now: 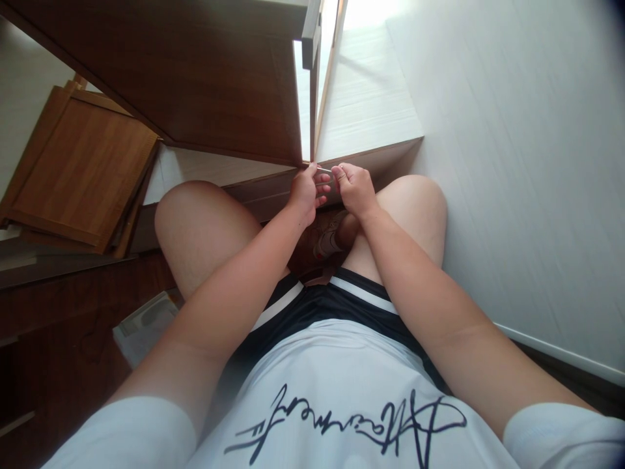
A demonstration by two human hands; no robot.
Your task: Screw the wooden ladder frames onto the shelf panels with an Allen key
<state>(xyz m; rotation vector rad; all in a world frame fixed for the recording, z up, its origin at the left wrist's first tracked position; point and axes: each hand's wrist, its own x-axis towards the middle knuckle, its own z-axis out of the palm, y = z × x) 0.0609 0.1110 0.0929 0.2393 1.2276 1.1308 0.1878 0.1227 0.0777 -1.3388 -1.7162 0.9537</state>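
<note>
Between my two hands runs a thin metal rod [324,170], light and shiny. My right hand [359,189] is closed around its right end; whether a handle is inside the fist is hidden. At the rod's other end, my left hand [305,194] pinches with thumb and forefinger, while its remaining fingers curl loosely. The left fingertips are at the lower corner of a brown wooden door panel [234,91], which stands swung out over a pale cabinet ledge [371,111]. Exactly what the rod's tip touches cannot be made out.
Brown wooden panels [83,169] lie stacked at the left. A smooth pale board [517,163] rises along the right side. My bent knees flank both hands. On the dark floor at the left is a clear plastic box [146,329], partly behind my left arm.
</note>
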